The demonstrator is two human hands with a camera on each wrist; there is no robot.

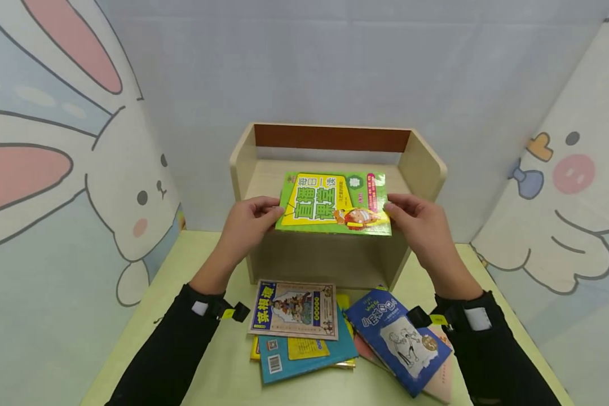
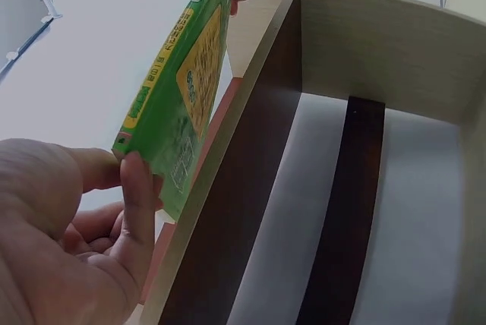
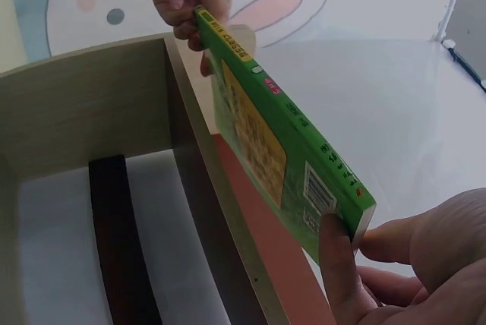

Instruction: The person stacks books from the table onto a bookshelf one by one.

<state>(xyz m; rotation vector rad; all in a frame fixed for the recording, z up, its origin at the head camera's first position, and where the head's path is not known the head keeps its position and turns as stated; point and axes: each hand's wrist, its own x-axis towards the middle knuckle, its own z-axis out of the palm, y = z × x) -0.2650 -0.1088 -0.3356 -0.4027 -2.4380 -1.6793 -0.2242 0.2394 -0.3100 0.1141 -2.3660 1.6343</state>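
A green book [image 1: 335, 204] with a yellow panel on its cover is held up in front of the upper shelf of a small wooden bookshelf [image 1: 330, 259]. My left hand [image 1: 248, 225] pinches its left end between thumb and fingers. At the opposite end my right hand [image 1: 421, 228] pinches it in the same way. Both wrist views show the green spine, and the book's underside carries a yellow picture panel and a barcode. In the left wrist view the book [image 2: 182, 82] is tilted near the shelf board's edge; whether it touches cannot be told.
In front of the bookshelf lies a loose pile with a beige comic-style book [image 1: 294, 310] over a teal book [image 1: 309, 361]. To its right a blue book [image 1: 398, 341] overlaps a pink one [image 1: 441, 378]. Cartoon-printed cloth walls surround the pale green table [image 1: 218, 366].
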